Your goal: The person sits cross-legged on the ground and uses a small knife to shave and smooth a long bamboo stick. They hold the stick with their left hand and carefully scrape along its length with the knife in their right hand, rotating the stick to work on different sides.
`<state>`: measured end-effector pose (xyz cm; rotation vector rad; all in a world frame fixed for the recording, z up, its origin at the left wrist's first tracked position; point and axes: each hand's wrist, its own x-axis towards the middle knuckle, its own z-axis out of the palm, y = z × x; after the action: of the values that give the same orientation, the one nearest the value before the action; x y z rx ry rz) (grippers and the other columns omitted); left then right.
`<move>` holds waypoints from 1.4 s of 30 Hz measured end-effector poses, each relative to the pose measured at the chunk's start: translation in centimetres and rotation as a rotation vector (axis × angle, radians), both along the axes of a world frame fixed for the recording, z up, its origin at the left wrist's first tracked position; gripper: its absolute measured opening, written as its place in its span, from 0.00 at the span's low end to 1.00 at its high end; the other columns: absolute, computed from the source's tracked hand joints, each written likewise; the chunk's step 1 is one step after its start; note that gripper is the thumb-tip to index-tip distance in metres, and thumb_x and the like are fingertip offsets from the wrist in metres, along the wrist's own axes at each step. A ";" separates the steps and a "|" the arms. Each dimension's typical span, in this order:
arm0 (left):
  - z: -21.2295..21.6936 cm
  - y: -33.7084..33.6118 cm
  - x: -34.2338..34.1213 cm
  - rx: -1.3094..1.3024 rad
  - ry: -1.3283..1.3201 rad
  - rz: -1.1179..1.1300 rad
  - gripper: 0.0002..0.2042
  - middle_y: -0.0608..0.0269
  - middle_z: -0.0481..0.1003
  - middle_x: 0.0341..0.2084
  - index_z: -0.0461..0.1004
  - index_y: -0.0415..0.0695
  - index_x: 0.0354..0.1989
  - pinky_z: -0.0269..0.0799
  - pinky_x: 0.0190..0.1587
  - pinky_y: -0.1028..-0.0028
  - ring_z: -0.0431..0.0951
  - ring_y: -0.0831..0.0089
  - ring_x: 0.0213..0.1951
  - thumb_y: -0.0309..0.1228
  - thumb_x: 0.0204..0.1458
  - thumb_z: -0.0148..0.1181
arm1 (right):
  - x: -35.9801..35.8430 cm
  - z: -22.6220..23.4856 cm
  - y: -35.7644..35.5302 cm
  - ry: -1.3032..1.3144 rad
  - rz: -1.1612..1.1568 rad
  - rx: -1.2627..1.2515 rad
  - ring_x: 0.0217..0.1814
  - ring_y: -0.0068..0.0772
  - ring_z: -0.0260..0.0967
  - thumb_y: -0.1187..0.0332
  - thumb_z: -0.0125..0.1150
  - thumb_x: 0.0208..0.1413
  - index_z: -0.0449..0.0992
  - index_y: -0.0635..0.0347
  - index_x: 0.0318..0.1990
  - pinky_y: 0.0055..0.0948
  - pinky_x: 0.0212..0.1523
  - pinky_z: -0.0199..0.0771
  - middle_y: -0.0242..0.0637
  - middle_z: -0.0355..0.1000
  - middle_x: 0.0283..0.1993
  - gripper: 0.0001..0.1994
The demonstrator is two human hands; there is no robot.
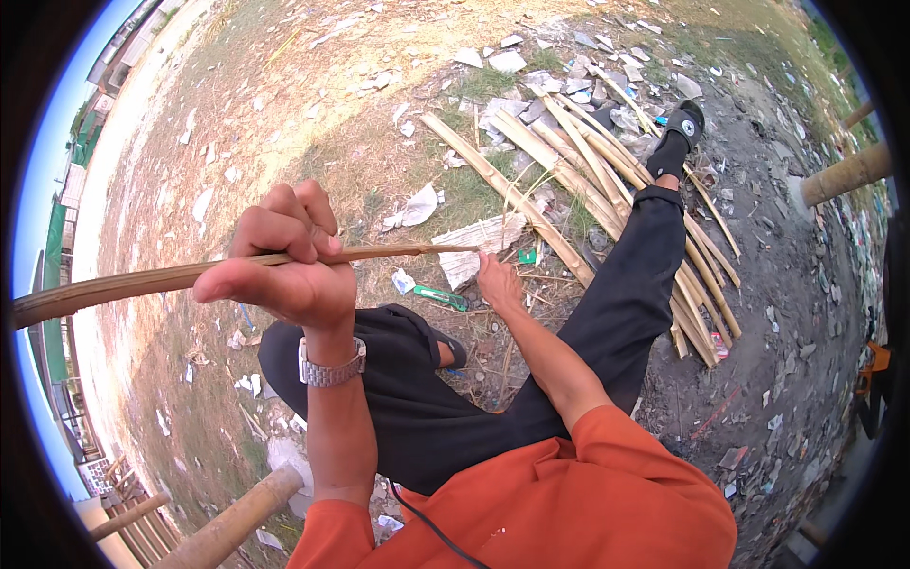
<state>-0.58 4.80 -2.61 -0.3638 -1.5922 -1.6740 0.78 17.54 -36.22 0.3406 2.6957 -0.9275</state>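
Observation:
A long bamboo strip [408,252] runs across in front of me, from the far left to the middle. My left hand [284,251], with a metal watch on the wrist, is raised with its fingers curled over the strip and the thumb beneath. At the strip's thin right end, my right hand [499,283] is closed with its fingertips on the tip. Behind that end a pale, rough wooden block [464,265] lies on the ground. A slim green object [441,299], perhaps a cutter, rests to the left of my right hand.
Split bamboo strips [569,175] lie piled beneath and beside my outstretched right leg [616,284]. Scraps of litter cover the grass and dirt. Thick bamboo poles stand at the lower left [232,517] and right [846,175]. A small green piece [527,255] sits by the block.

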 end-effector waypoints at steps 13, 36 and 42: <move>-0.2 0.5 -0.9 0.102 0.054 -0.026 0.34 0.71 0.46 0.04 0.50 0.47 0.09 0.36 0.12 0.82 0.43 0.82 0.07 0.68 0.44 0.21 | -1.8 -6.4 3.2 -0.085 -0.118 -0.289 0.44 0.59 0.65 0.52 0.31 0.59 0.66 0.66 0.38 0.45 0.44 0.63 0.54 0.70 0.35 0.24; 0.0 -0.9 0.5 0.114 0.014 -0.307 0.34 0.73 0.45 0.05 0.47 0.50 0.09 0.36 0.17 0.78 0.42 0.81 0.11 0.73 0.39 0.26 | 3.1 13.1 1.3 0.036 0.105 -0.508 0.27 0.63 0.62 0.56 0.33 0.60 0.63 0.64 0.29 0.51 0.29 0.57 0.57 0.64 0.20 0.19; -0.4 0.1 0.4 0.154 0.007 -0.249 0.34 0.72 0.46 0.05 0.47 0.50 0.09 0.36 0.18 0.78 0.42 0.81 0.11 0.72 0.39 0.26 | 4.5 15.3 -0.5 0.120 0.050 -0.692 0.21 0.59 0.55 0.55 0.33 0.60 0.62 0.66 0.28 0.45 0.25 0.53 0.54 0.57 0.16 0.21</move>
<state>-0.13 4.94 -2.96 -0.5043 -1.4476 -1.9681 5.31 17.00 -20.88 0.0668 2.2665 -1.8106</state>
